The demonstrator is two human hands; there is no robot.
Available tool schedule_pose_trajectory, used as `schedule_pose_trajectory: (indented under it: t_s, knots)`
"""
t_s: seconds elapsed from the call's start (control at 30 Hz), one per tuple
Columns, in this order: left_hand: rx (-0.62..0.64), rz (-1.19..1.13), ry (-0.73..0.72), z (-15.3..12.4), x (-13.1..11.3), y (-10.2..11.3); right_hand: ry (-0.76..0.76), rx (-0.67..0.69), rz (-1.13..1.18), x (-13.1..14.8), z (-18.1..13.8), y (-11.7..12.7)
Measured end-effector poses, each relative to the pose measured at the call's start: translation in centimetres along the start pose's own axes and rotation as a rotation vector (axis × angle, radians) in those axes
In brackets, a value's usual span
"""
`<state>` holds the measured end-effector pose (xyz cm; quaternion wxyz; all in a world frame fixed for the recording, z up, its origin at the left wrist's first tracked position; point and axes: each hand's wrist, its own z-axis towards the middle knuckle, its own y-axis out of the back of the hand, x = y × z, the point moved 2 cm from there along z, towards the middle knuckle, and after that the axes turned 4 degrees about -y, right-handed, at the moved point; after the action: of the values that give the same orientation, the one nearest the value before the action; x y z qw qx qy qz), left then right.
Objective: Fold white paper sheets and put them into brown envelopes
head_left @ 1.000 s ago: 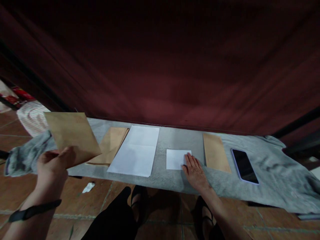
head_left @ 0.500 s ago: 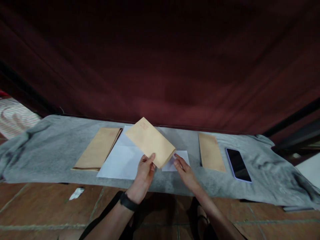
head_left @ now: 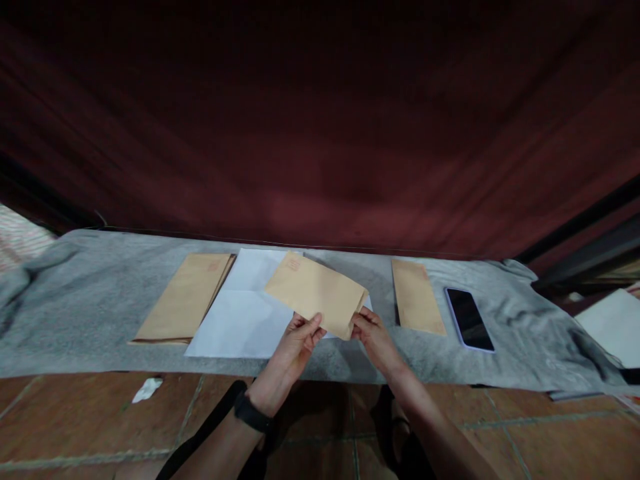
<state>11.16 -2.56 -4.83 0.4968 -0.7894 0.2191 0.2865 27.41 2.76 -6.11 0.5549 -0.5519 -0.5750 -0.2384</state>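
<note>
A brown paper envelope (head_left: 320,290) with small red print at its far corner is held tilted above the grey cloth. My left hand (head_left: 299,337) pinches its near long edge, thumb on top. At the envelope's right end, my right hand (head_left: 371,333) has its fingers closed on the edge by the opening. Beneath lies a folded white paper (head_left: 369,303), mostly hidden by the envelope and my right hand. White sheets (head_left: 235,323) with a crease lie to the left, partly under the envelope.
A stack of brown envelopes (head_left: 183,300) lies at the left, and one more brown envelope (head_left: 419,297) at the right. Beside that rests a phone (head_left: 470,320) in a lilac case. Grey cloth (head_left: 90,300) covers the long surface, with a dark red curtain (head_left: 320,167) behind.
My right hand has moved up to the envelope's right end and closed on its edge. The envelope has turned flatter and now covers more of the folded white paper.
</note>
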Motion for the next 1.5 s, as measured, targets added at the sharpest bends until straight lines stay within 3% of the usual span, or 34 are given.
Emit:
schedule_pose_trajectory:
  t_s: [0.2, 0.27, 0.33, 0.4, 0.53, 0.63, 0.73, 0.87, 1.27, 1.43, 1.5]
  knots:
    - [0.042, 0.175, 0.129, -1.4, 0.8, 0.8, 0.121, 0.020, -0.183, 0.8, 0.7, 1.1]
    - [0.130, 0.327, 0.202, -2.2, 1.1, 0.9, 0.205, -0.018, -0.278, 1.1, 0.7, 1.6]
    - [0.298, 0.556, 0.219, -3.0, 1.0, 0.7, 0.251, -0.053, -0.331, 1.3, 0.7, 2.1]
    - [0.446, 0.844, -0.019, -3.6, 0.2, 0.3, 0.241, -0.044, -0.344, 1.4, 0.6, 2.5]
    - [0.537, 1.471, -0.844, -4.1, -2.4, -0.9, 0.159, 0.016, -0.277, 1.9, 0.2, 3.0]
    - [0.526, 1.850, -1.067, -3.3, -3.3, -1.0, 0.090, 0.082, -0.246, 2.4, -0.2, 2.9]
    - [0.534, 1.997, -1.076, -2.4, -3.5, -0.5, 0.046, 0.161, -0.261, 2.6, -0.6, 2.8]
    - [0.563, 2.013, -1.013, -1.9, -3.6, -0.1, 0.018, 0.196, -0.274, 2.2, -0.6, 3.1]
    - [0.538, 2.037, -0.890, -1.1, -2.8, -0.1, 0.009, 0.104, -0.371, -0.1, 1.0, 4.3]
    - [0.510, 2.050, -0.896, -0.9, -2.4, 0.2, 0.333, -0.248, -0.531, 2.3, 0.2, 5.4]
    - [0.499, 2.047, -0.904, -0.9, -2.1, 0.2, 0.372, -0.278, -0.524, 3.2, -0.3, 5.6]
